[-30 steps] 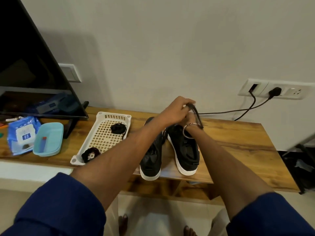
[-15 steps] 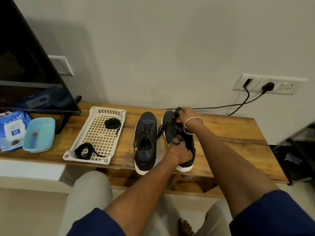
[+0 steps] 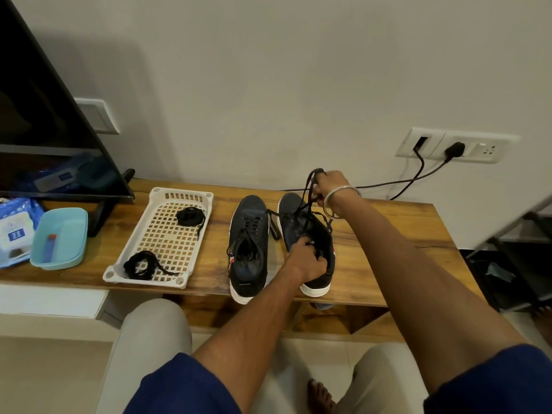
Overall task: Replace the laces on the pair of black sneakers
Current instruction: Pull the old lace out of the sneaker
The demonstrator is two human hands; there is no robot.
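Two black sneakers side by side on wooden worktop (image 3: 388, 231), toes toward wall, white soles overhanging near edge. Left sneaker (image 3: 248, 246) fully laced, untouched. Right sneaker (image 3: 310, 243) partly unlaced, held at its collar by left hand (image 3: 304, 261), fingers curled round the opening and tongue area. Black lace (image 3: 307, 198) drawn up and away from right sneaker, rising from the eyelet area to right hand (image 3: 331, 183) above the toe, near the wall. Right-hand fingers closed round a loop of the lace, loop showing past the knuckles; silver bangle (image 3: 340, 198) on that wrist. Loose strand of the same lace trailing across the gap between the sneakers; another hanging over the right sneaker's outer side.

White perforated tray (image 3: 191, 198) left of the sneakers, well apart from both hands, holding two coiled black laces: far coil (image 3: 189, 216) near the back rim, near coil (image 3: 140, 264) at the front corner, one end trailing over the grid.

Further left: light blue dish (image 3: 59, 239) containing a small blue and red item, wipes packet (image 3: 15, 231) beside it, dark screen (image 3: 44, 115) on its stand behind. Wall sockets (image 3: 457, 144) at upper right, two black cables running down behind worktop. Blue sleeves and beige trousers in foreground.
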